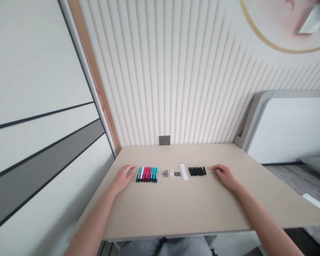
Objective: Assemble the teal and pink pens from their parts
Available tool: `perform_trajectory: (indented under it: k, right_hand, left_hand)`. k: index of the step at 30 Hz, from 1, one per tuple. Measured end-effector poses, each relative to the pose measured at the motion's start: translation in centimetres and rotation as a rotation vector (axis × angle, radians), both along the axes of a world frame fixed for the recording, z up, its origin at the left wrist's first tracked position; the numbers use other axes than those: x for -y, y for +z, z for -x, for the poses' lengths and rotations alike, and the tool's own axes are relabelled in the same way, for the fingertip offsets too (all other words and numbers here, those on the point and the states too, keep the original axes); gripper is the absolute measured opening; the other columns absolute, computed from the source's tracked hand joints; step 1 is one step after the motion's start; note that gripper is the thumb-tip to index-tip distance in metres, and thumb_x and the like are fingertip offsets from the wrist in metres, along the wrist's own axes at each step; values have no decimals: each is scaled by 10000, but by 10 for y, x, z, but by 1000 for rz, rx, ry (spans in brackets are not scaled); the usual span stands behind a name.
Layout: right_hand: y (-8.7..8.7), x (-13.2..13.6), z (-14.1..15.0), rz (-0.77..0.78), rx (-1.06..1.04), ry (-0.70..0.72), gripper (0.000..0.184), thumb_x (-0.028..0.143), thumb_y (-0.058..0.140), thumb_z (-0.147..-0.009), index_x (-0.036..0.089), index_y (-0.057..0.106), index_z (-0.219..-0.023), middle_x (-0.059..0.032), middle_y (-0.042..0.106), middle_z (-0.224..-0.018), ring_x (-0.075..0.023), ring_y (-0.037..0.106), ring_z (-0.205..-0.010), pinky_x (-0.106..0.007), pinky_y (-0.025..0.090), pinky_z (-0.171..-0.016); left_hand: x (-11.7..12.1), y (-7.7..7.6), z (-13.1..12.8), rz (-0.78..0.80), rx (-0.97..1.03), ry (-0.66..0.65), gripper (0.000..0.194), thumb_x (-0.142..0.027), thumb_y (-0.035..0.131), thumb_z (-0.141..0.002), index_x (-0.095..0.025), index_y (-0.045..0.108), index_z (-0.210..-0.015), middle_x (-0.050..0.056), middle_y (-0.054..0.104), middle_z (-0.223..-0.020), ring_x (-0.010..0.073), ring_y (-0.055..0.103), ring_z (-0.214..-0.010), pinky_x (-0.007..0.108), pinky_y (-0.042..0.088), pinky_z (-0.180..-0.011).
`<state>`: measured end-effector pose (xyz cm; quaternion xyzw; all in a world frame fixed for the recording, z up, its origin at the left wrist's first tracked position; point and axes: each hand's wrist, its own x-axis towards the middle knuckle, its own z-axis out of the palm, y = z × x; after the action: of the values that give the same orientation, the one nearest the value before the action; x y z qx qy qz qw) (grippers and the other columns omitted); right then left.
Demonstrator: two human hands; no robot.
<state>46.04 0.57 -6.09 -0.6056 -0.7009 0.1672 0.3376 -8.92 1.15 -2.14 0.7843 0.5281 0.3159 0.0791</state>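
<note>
Slim plastic marker pens (146, 174) lie parallel between the hands (122, 179) (225, 176).

No legible text, labels, brands or numbers noted; any print on the marker pens (147, 174) on the bench (176, 213) too small to read.

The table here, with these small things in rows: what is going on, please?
A person rests both bare hands on a beige table, holding nothing. The left hand lies next to a row of coloured pens, and the right hand lies close to a row of short black pieces. Between the rows are small grey and white parts and white strips.
</note>
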Motion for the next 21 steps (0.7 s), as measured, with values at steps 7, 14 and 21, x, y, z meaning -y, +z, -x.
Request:
perform_trajectory:
  k: [7,14,21]
  right_hand:
    - [-8,-5,-6,19,-15,10,304,315,442,-829,189,701,-924,-70,720,-976,-243,641,-936,-372,469,-883]
    - [-11,-7,-10,31,-14,19,311,324,440,-838,187,701,-937,-79,719,-997,-251,640,-958,-393,465,-914]
    - [-9,-5,-10,33,-6,15,309,349,451,-829,199,705,-921,-69,724,-979,-252,648,-939,-384,476,-885]
  left_hand:
    - [2,1,-2,-5,-14,-11,310,-411,448,-927,-180,619,-1043,95,667,-1063,246,612,-1031,417,468,-951]
    - [9,5,-5,78,-71,-98,420,-410,558,-867,-183,552,-1220,108,613,-1229,258,560,-1151,409,424,-1015]
    - [14,7,-2,203,-116,-194,724,-462,691,-767,-220,419,-1393,108,469,-1426,286,447,-1293,433,322,-1106]
